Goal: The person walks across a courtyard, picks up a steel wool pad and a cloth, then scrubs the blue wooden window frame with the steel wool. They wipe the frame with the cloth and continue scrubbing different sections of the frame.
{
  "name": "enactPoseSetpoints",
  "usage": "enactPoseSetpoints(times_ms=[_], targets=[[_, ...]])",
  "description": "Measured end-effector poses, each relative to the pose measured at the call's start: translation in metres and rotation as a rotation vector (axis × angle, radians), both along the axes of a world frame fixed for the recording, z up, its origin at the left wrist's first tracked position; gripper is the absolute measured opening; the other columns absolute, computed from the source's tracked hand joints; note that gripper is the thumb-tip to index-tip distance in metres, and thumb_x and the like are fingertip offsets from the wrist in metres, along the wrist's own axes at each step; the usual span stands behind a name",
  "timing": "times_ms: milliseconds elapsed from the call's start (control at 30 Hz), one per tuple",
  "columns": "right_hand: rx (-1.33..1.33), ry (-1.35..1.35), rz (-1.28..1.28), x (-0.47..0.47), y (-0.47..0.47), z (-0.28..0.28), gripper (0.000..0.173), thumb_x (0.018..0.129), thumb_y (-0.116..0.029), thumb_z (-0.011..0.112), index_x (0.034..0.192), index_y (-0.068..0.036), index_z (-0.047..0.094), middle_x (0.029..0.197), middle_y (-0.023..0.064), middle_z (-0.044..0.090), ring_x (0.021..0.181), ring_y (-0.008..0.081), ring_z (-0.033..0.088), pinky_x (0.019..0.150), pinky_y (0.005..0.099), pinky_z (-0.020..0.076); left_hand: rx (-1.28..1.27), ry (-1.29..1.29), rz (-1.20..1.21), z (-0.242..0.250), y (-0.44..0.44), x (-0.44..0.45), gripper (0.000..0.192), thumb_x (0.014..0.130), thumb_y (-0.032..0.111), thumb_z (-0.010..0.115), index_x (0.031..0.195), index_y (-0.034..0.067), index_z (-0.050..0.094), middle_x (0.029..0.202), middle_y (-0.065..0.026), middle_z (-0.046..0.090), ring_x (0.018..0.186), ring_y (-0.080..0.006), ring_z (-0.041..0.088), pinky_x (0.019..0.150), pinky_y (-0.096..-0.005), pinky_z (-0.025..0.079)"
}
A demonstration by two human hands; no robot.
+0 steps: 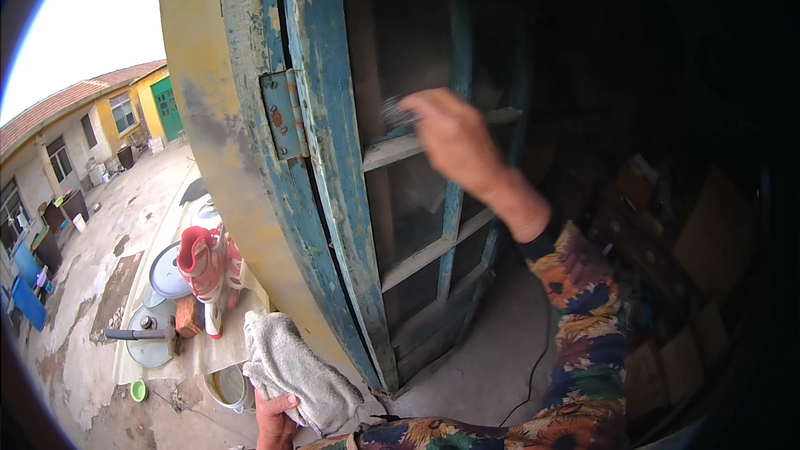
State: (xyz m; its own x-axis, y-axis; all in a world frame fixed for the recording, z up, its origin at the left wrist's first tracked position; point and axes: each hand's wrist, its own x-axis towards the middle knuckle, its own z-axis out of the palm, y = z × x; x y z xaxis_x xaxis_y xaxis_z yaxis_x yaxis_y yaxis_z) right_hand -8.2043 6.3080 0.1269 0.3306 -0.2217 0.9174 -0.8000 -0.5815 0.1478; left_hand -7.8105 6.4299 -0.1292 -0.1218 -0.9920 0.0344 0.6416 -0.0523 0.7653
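My right hand [456,140] presses a grey, blurred scouring pad [395,114], which looks like steel wool, at a glass pane of a wooden door. Flaking blue paint covers the door's stile [334,169]. The pad is just above a pale horizontal glazing bar [394,153]. At the lower middle, my left hand [275,419] grips a folded grey towel [300,375], thumb on top and the other fingers mostly hidden. A rusty metal hinge [284,115] joins the door to its worn frame [250,44].
Outside, a pale ground sheet [247,300] bears red-and-white inline skates [203,262], a hammer [144,332], a brick [189,317] and pot lids [169,269]. A white bucket [229,385] stands below the towel. Behind my right arm, a cable [534,375] crosses the floor near dim clutter [662,237].
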Motion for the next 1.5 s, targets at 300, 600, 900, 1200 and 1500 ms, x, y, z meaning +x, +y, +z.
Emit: enactPoseSetpoints(times_ms=[300, 600, 900, 1200, 1500], targets=[[0.072, 0.236, -0.690, -0.028, 0.008, -0.003, 0.035, 0.076, 0.011, 0.062, 0.109, 0.000, 0.068, 0.103, 0.0106, 0.064, 0.093, 0.0279, 0.062, 0.076, 0.0375, 0.0595, -0.004, -0.011, 0.053, -0.007, 0.004, 0.012, 0.098, 0.056, -0.001, 0.080, 0.145, -0.003, 0.039, 0.126, -0.0190, 0.064, 0.114, -0.0371, 0.064, 0.102, -0.0481, 0.052], [0.009, 0.159, -0.653, -0.027, 0.003, -0.015, 0.030, 0.081, 0.006, 0.061, 0.109, -0.004, 0.069, 0.102, 0.0083, 0.063, 0.096, 0.0280, 0.063, 0.074, 0.0382, 0.0603, -0.017, 0.017, 0.051, -0.004, 0.012, 0.020, 0.097, 0.058, -0.004, 0.077, 0.146, -0.004, 0.038, 0.127, -0.0209, 0.062, 0.114, -0.0381, 0.064, 0.102, -0.0504, 0.052], [-0.158, 0.461, -0.125, 0.014, -0.013, 0.007, 0.016, 0.080, 0.005, 0.061, 0.079, -0.011, 0.061, 0.081, 0.0009, 0.051, 0.082, 0.0206, 0.055, 0.065, 0.0309, 0.0531, -0.041, -0.039, 0.055, 0.009, 0.016, 0.020, 0.098, 0.057, 0.000, 0.079, 0.146, -0.004, 0.038, 0.126, -0.0204, 0.063, 0.113, -0.0381, 0.065, 0.103, -0.0480, 0.051], [-0.180, 0.157, -0.045, 0.023, -0.011, 0.005, 0.024, 0.080, 0.008, 0.063, 0.093, -0.010, 0.074, 0.097, 0.0004, 0.064, 0.087, 0.0211, 0.060, 0.068, 0.0339, 0.0548, -0.050, -0.002, -0.018, 0.013, 0.016, 0.018, 0.094, 0.061, -0.001, 0.078, 0.146, -0.004, 0.039, 0.127, -0.0211, 0.063, 0.113, -0.0374, 0.065, 0.101, -0.0481, 0.053], [-0.237, 0.356, -0.329, 0.018, 0.003, 0.036, 0.011, 0.076, 0.002, 0.064, 0.074, -0.008, 0.066, 0.085, 0.0009, 0.058, 0.084, 0.0197, 0.058, 0.064, 0.0329, 0.0541, -0.058, 0.034, 0.060, 0.008, 0.024, 0.023, 0.094, 0.059, 0.001, 0.079, 0.144, -0.006, 0.040, 0.127, -0.0210, 0.063, 0.112, -0.0374, 0.065, 0.101, -0.0479, 0.053]])
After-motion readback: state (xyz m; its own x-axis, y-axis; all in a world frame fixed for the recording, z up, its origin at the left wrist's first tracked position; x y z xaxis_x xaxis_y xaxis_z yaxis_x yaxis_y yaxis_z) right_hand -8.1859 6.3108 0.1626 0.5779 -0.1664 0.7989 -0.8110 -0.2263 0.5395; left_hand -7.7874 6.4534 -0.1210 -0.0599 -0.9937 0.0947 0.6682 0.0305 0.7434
